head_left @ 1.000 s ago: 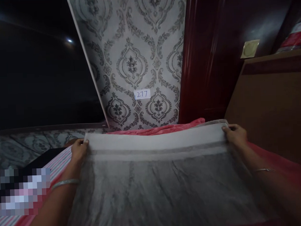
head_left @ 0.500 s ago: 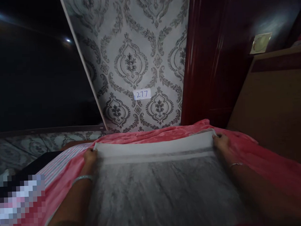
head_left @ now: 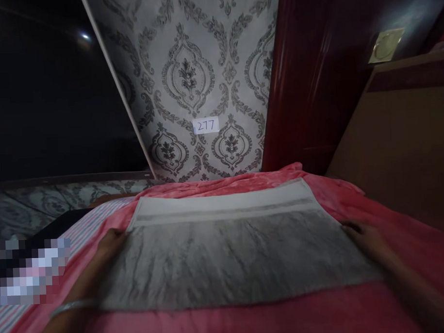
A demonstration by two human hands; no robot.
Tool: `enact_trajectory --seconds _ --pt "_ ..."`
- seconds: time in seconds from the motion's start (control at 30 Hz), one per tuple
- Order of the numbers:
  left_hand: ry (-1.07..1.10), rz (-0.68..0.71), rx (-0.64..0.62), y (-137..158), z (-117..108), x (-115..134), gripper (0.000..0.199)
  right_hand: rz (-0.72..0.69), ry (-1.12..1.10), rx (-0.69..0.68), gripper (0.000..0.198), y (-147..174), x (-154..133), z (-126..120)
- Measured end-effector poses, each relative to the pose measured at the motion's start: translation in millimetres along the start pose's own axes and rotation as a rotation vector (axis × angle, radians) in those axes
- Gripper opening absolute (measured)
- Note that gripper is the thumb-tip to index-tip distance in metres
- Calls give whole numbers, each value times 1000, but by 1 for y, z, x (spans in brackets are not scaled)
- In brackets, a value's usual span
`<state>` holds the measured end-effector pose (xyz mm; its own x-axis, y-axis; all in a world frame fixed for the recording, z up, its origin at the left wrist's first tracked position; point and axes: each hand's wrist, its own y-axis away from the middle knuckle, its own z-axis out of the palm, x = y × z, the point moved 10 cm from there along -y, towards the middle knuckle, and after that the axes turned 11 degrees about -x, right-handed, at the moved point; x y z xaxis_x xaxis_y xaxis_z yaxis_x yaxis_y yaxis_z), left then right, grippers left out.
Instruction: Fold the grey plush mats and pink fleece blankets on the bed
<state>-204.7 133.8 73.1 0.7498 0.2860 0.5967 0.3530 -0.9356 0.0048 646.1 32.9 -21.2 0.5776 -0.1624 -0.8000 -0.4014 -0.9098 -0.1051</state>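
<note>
Fading into blur and shadow, the fingers of the left hand (head_left: pixel 111 242) and the right hand (head_left: pixel 365 237) are hard to make out, and I cannot tell whether either is closed on cloth or only resting by it. Both forearms run off the lower part of the view, and a pixelated patch (head_left: pixel 36 275) hides part of the striped cloth (head_left: pixel 82 234) at the left. The black screen (head_left: pixel 52 104) and the brown board (head_left: pixel 399 136) are cut off by the sides of the view.

There are two hands, one bracelet (head_left: pixel 74 304) visible on the left wrist, one grey towel (head_left: pixel 225 258), one pink blanket (head_left: pixel 220 319) beneath it, one paper label (head_left: pixel 206 125) reading 277 on the patterned wall (head_left: pixel 189 75), and one square gold plate (head_left: pixel 386 45) on the dark red woodwork (head_left: pixel 299 86).

The towel lies spread between the hands, its left edge beside the left fingers and its right edge at the right fingertips. Its pale band, crossed by one grey stripe, reaches beyond both hands toward the wall.
</note>
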Motion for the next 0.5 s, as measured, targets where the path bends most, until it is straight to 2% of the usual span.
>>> enact_trajectory --seconds 0.13,0.23,0.37,0.5 --pt "-18 -10 -48 40 -6 -30 23 -19 96 129 27 62 11 -26" --pt "-46 -60 -28 60 -13 -56 27 45 79 184 37 96 11 -32" --pt "-49 -116 -40 75 -12 -77 34 94 36 209 47 115 0 -33" --pt "-62 -156 -6 87 -18 -78 34 114 17 163 55 117 -7 -28"
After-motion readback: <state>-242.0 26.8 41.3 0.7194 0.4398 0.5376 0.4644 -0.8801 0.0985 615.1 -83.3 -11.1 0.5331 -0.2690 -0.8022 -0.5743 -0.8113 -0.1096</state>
